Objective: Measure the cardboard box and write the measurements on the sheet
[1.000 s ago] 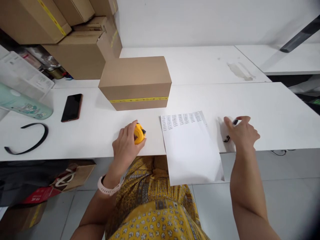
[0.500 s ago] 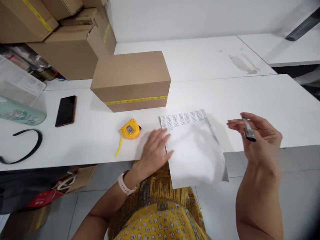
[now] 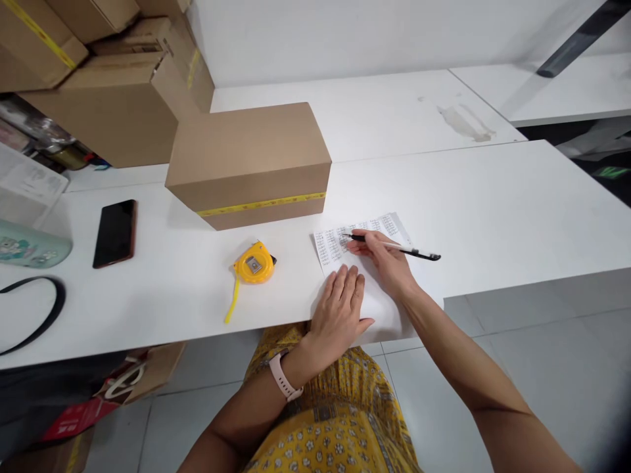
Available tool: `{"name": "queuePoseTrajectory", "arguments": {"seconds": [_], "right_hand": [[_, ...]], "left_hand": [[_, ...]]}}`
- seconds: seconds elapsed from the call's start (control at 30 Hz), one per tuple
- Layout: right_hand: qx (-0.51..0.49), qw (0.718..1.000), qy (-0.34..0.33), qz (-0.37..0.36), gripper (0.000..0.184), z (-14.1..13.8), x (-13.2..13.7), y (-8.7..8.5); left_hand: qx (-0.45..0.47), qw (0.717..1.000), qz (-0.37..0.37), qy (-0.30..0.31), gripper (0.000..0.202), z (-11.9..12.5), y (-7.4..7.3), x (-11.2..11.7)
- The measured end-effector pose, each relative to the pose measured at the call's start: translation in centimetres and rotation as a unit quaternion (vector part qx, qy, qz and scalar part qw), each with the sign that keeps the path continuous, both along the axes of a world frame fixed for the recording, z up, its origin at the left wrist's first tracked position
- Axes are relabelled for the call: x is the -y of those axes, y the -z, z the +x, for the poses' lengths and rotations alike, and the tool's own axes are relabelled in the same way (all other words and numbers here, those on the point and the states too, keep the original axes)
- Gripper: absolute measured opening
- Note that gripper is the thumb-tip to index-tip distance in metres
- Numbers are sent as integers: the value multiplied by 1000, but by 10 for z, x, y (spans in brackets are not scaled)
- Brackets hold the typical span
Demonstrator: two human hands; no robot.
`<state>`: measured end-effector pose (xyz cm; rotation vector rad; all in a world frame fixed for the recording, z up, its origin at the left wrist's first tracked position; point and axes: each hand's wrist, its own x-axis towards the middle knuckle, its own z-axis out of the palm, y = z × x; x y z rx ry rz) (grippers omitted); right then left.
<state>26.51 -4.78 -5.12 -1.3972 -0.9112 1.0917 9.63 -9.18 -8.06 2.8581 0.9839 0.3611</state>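
Observation:
A sheet of paper (image 3: 323, 253) with columns of small handwriting along its top lies at the table's front edge, its lower part hanging over. My left hand (image 3: 341, 303) rests flat on the sheet, fingers stretched out; a pink watch strap circles that wrist. In my right hand (image 3: 387, 266) a pen (image 3: 409, 250) is gripped, its dark tip pointing left over the written columns. Whether the tip touches the paper I cannot tell. Left of the sheet sits a yellow tape measure (image 3: 255, 264) with a short length of tape pulled out.
A closed cardboard box (image 3: 251, 161) with yellow tape stands behind the tape measure. Further left are a phone (image 3: 115, 233), a green bottle (image 3: 32, 244) and a black band (image 3: 58, 299). Stacked cardboard boxes (image 3: 113, 98) fill the back left corner.
My right hand has come in from the right, bringing the pen over the paper's writing. My left hand has moved right and now lies flat on the sheet. The paper sits further onto the table.

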Motion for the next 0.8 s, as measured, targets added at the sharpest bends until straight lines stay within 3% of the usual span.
{"name": "queuePoseTrajectory", "arguments": {"seconds": [0.13, 0.3, 0.47, 0.57, 0.7, 0.8], "right_hand": [[91, 995, 43, 23, 45, 0, -5, 7], [81, 995, 48, 45, 35, 18, -12, 12], [80, 980, 172, 65, 30, 52, -18, 20], [93, 971, 210, 69, 27, 62, -17, 21], [79, 976, 192, 71, 21, 52, -11, 17], [62, 988, 132, 45, 25, 30, -2, 13]], "left_hand": [[7, 1000, 9, 0, 86, 1, -1, 0], [9, 1000, -7, 7, 85, -2, -3, -2], [17, 999, -27, 9, 84, -3, -1, -3], [18, 999, -35, 9, 85, -3, -1, -4], [2, 1000, -22, 8, 83, -2, -4, -3], [-1, 1000, -9, 8, 84, -1, -5, -3]]}}
